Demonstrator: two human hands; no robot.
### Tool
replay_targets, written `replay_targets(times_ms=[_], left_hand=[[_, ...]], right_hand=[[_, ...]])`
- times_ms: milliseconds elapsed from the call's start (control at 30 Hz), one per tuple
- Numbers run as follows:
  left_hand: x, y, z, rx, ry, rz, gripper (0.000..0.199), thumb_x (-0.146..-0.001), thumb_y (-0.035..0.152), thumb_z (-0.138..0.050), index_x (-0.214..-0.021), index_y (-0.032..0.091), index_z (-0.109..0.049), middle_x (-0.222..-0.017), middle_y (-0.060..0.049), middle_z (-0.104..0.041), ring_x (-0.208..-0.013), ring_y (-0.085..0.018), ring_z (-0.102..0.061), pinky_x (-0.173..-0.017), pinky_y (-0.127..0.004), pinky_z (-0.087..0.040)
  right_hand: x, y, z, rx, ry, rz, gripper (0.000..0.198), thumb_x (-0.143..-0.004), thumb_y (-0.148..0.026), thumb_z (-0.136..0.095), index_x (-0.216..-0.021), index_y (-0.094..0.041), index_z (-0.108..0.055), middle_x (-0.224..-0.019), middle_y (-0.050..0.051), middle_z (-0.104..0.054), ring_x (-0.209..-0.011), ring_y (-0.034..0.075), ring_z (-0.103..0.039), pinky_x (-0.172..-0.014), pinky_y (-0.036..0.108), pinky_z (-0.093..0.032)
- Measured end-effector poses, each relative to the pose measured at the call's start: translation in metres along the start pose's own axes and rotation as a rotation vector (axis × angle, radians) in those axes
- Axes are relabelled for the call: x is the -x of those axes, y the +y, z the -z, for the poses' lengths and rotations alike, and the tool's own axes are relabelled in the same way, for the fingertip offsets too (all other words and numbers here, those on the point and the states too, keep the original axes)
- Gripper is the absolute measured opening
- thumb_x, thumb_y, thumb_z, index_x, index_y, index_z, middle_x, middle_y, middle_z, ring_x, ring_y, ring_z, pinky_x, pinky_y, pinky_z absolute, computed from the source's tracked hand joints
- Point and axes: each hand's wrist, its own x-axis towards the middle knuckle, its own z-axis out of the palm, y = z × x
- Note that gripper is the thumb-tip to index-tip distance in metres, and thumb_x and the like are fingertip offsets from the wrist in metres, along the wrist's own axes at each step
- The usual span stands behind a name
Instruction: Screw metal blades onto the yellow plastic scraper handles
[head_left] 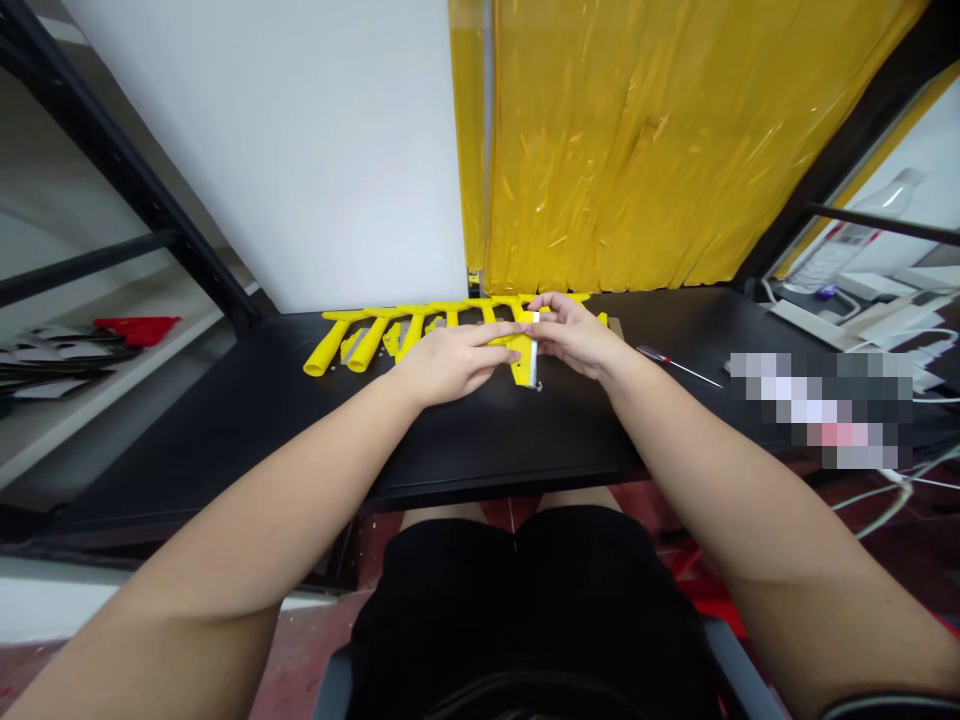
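Note:
A yellow plastic piece [523, 372] with a pale straight strip along its right edge is held upright between my two hands, just above the black table. My left hand [454, 362] closes its fingers on the left side of it. From the right, my right hand [576, 335] pinches the strip near its upper end. At the lower end of the strip a small metal bit shows. Behind my hands lies a row of several yellow T-shaped handles [367, 345], with smaller yellow and grey parts between them, partly hidden by my left hand.
A screwdriver [679, 367] lies right of my right hand. The black table [480, 440] ends close to my lap. A white panel [300, 150] and a yellow plastic curtain [645, 150] stand behind. At the right are a clear bottle [847, 240] and white cables; a shelf [150, 345] is left.

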Motion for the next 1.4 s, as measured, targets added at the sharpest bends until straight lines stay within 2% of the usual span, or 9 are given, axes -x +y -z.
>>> replay_targets(times_ms=[133,267,367,467,533,767,1067,1300,1400], left_hand=[[0.000,-0.001,0.000,0.013,-0.012,0.054,0.030,-0.105,0.019,-0.054,-0.121,0.026,-0.078,-0.152,-0.006,-0.067,-0.108,-0.023,-0.079,-0.076,-0.035,-0.064],[0.002,-0.006,-0.001,0.019,-0.026,0.108,0.029,-0.104,0.019,-0.054,-0.120,0.024,-0.078,-0.151,-0.006,-0.067,-0.114,-0.025,-0.078,-0.084,-0.038,-0.065],[0.006,-0.009,-0.002,0.024,-0.037,0.147,0.029,-0.103,0.019,-0.056,-0.120,0.024,-0.078,-0.152,-0.005,-0.067,-0.119,-0.026,-0.076,-0.087,-0.040,-0.066],[0.007,-0.012,-0.002,0.031,-0.050,0.176,0.028,-0.103,0.020,-0.056,-0.120,0.025,-0.078,-0.152,-0.004,-0.067,-0.122,-0.028,-0.075,-0.089,-0.041,-0.066],[0.008,-0.013,-0.001,0.043,-0.057,0.194,0.029,-0.104,0.020,-0.055,-0.120,0.024,-0.078,-0.152,-0.004,-0.067,-0.123,-0.028,-0.075,-0.091,-0.042,-0.066],[0.007,-0.012,0.001,0.066,-0.094,0.239,0.030,-0.103,0.020,-0.055,-0.121,0.024,-0.079,-0.153,-0.004,-0.066,-0.124,-0.028,-0.074,-0.092,-0.042,-0.066],[0.008,-0.013,0.001,0.076,-0.089,0.240,0.030,-0.102,0.020,-0.056,-0.121,0.024,-0.079,-0.152,-0.005,-0.067,-0.124,-0.027,-0.074,-0.094,-0.042,-0.066],[0.009,-0.013,-0.001,0.082,-0.087,0.236,0.030,-0.101,0.020,-0.058,-0.121,0.025,-0.079,-0.152,-0.006,-0.067,-0.124,-0.027,-0.074,-0.094,-0.042,-0.065],[0.008,-0.013,0.000,0.083,-0.104,0.238,0.030,-0.100,0.020,-0.058,-0.121,0.025,-0.079,-0.152,-0.006,-0.067,-0.123,-0.027,-0.074,-0.094,-0.042,-0.065]], right_hand=[[-0.004,-0.001,0.006,0.128,0.100,0.048,0.044,-0.077,-0.033,-0.087,-0.102,-0.025,-0.051,-0.082,-0.004,-0.062,-0.070,0.014,-0.064,-0.060,0.028,-0.051],[-0.005,-0.004,0.019,0.476,0.224,0.175,0.022,-0.085,-0.028,-0.076,-0.096,-0.022,-0.058,-0.081,-0.001,-0.061,-0.065,0.013,-0.057,-0.059,0.028,-0.043],[-0.001,-0.007,0.025,0.705,0.022,0.143,0.011,-0.081,-0.025,-0.075,-0.084,-0.019,-0.066,-0.074,0.000,-0.062,-0.065,0.014,-0.054,-0.063,0.030,-0.043],[0.004,-0.009,0.027,0.870,-0.273,0.010,0.008,-0.079,-0.026,-0.076,-0.083,-0.019,-0.074,-0.072,0.001,-0.065,-0.066,0.015,-0.055,-0.064,0.031,-0.042],[0.005,-0.009,0.028,0.948,-0.369,-0.085,0.011,-0.077,-0.026,-0.076,-0.086,-0.020,-0.077,-0.074,0.000,-0.067,-0.066,0.015,-0.056,-0.064,0.031,-0.042],[0.005,-0.007,0.030,0.974,-0.464,-0.160,0.025,-0.074,-0.032,-0.084,-0.094,-0.020,-0.075,-0.084,0.000,-0.070,-0.073,0.016,-0.060,-0.068,0.031,-0.045],[0.006,-0.009,0.026,0.977,-0.482,-0.141,0.013,-0.074,-0.027,-0.087,-0.085,-0.022,-0.083,-0.073,0.000,-0.067,-0.065,0.016,-0.056,-0.064,0.032,-0.040],[0.007,-0.008,0.024,0.998,-0.504,-0.182,0.010,-0.075,-0.023,-0.087,-0.078,-0.022,-0.077,-0.075,0.002,-0.069,-0.067,0.017,-0.056,-0.069,0.034,-0.041],[0.007,-0.007,0.024,0.950,-0.446,-0.091,0.008,-0.080,-0.027,-0.082,-0.081,-0.022,-0.075,-0.072,0.001,-0.064,-0.065,0.017,-0.051,-0.068,0.033,-0.040]])
